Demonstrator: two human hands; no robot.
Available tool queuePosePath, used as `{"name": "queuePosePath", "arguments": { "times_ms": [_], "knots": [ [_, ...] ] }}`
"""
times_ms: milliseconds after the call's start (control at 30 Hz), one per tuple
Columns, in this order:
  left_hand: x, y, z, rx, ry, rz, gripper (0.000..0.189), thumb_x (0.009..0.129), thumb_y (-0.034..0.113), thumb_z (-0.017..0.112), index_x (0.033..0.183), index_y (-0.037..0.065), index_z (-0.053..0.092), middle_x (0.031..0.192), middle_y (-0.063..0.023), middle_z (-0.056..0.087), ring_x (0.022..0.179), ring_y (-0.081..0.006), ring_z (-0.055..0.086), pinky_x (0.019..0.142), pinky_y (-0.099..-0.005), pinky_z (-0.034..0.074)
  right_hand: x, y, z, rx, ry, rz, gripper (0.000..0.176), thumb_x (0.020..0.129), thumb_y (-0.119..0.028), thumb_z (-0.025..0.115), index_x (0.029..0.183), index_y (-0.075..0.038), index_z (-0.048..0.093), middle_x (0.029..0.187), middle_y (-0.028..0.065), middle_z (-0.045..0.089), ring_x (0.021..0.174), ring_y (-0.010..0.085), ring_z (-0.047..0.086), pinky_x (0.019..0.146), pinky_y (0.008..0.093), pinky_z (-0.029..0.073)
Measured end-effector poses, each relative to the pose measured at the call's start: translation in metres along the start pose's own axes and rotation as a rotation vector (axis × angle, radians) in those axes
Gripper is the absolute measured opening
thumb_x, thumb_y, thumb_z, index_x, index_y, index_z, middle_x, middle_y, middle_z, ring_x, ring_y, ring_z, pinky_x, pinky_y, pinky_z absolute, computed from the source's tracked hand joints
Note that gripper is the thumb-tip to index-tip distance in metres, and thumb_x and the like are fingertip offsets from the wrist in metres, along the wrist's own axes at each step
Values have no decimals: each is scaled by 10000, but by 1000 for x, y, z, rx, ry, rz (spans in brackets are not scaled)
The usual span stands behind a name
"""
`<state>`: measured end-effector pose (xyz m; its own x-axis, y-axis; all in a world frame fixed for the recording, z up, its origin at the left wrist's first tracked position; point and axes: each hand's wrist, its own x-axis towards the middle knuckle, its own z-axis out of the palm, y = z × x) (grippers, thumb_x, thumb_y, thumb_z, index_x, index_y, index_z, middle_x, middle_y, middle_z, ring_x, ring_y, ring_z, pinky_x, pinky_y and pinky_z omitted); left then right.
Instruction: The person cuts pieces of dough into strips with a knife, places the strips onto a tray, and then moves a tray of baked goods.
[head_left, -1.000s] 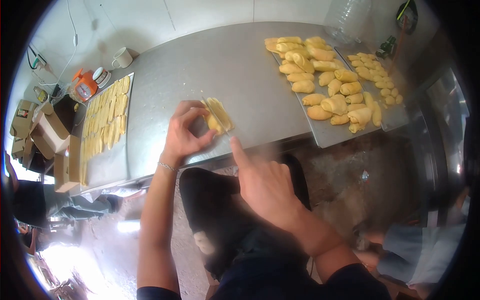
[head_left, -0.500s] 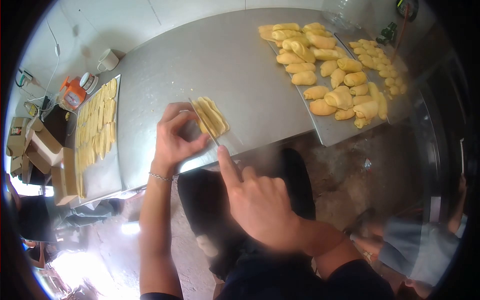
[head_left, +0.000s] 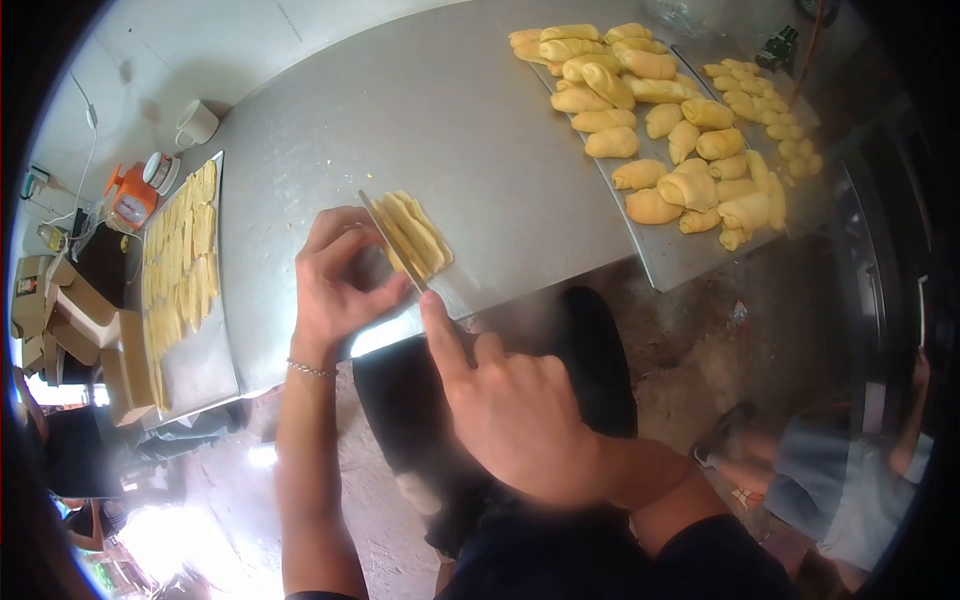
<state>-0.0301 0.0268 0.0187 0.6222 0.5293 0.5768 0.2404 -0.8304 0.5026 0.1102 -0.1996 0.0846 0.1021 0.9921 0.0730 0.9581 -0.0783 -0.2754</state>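
Dough strips [head_left: 418, 228], a small yellow stack, lay near the front edge of the steel table [head_left: 400, 110], about at its middle. Off the left end of the table stood some cardboard boxes [head_left: 60, 310]. At the far left corner of the table were an orange scale [head_left: 130, 197] and a white mug [head_left: 196, 123]. A flat tray [head_left: 200, 365] covered the left end of the table, and long cut strips [head_left: 175, 260] lay on it in rows.

The left hand [head_left: 335, 285], with a thin bracelet [head_left: 312, 369] on the wrist, rested at the front edge of the table. Its fingers were bent and the thumb stood apart from the forefinger; the tips touched the left side of the stack and were not closed around anything.

The knife [head_left: 392, 240] stood with its blade on the left part of the stack. The right hand [head_left: 510, 410], in front of the table, was clamped on the knife, with the forefinger stretched along the blade's back; the handle was hidden under the hand.

On the right end of the table a second tray [head_left: 672, 262] carried many rolled dough pieces [head_left: 650, 130].
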Motion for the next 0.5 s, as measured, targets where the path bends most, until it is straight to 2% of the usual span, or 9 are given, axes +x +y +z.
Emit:
{"name": "queuePosePath", "arguments": {
  "times_ms": [133, 333, 433, 500],
  "knots": [
    [2, 4, -2, -25, -14, -18, 424, 688, 223, 988, 990, -10, 803, 1165, -169, 761, 1087, -333, 739, 951, -429, 620, 2, 7, 3, 10, -30, -9, 801, 955, -140, 692, 1723, -62, 478, 856, 132, 736, 609, 291, 750, 544, 453, 573],
    [0, 2, 0, -20, -14, -67, 434, 688, 239, 997, 973, -17, 793, 1170, -167, 764, 1099, -347, 720, 970, -442, 600, 53, 17, 33, 87, 110, -78, 713, 1010, -121, 658, 1694, -27, 478, 850, 154, 746, 678, 351, 752, 602, 489, 572],
    [0, 2, 1, -24, -7, -80, 438, 684, 244, 998, 973, -15, 795, 1172, -160, 766, 1105, -347, 720, 972, -440, 603, 62, 16, 30, 40, 124, -114, 665, 989, -122, 661, 1619, 56, 549, 827, 149, 763, 674, 284, 766, 589, 383, 585],
    [-1, 1, 1, -32, -5, -74, 430, 682, 237, 994, 971, -12, 795, 1168, -159, 765, 1113, -347, 718, 977, -442, 604, 50, 18, 28, 36, 141, -124, 682, 984, -128, 668, 1628, 58, 542, 825, 151, 755, 658, 277, 760, 566, 376, 578]
  ]
}}
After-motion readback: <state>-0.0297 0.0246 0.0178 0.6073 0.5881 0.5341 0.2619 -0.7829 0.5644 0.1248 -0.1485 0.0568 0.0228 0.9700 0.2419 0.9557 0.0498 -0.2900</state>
